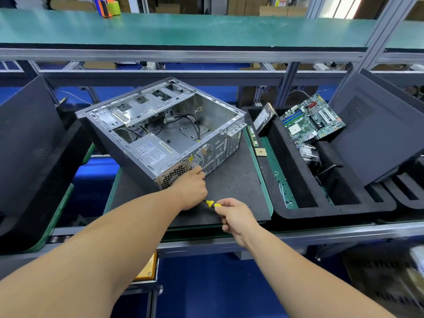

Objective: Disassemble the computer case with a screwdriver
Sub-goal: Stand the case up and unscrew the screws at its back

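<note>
The open computer case (pixel 165 131) lies on its side on a dark mat (pixel 231 187), its power supply (pixel 152 151) at the near corner. The left hand (pixel 191 188) rests against the case's rear panel, fingers curled at the vent grille; whether they pinch anything cannot be told. The right hand (pixel 234 216) grips the yellow-handled screwdriver (pixel 212 204), its shaft running under the left hand towards the case, while a motherboard (pixel 313 120) sits in the foam tray (pixel 296 180) to the right

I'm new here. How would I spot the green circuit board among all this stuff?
Start at the open computer case lying on its side in the middle, then look right to the black foam tray. The green circuit board leans at the tray's far end. Unlike the dark side panel beside it, it is bright green and crowded with slots and chips.
</note>
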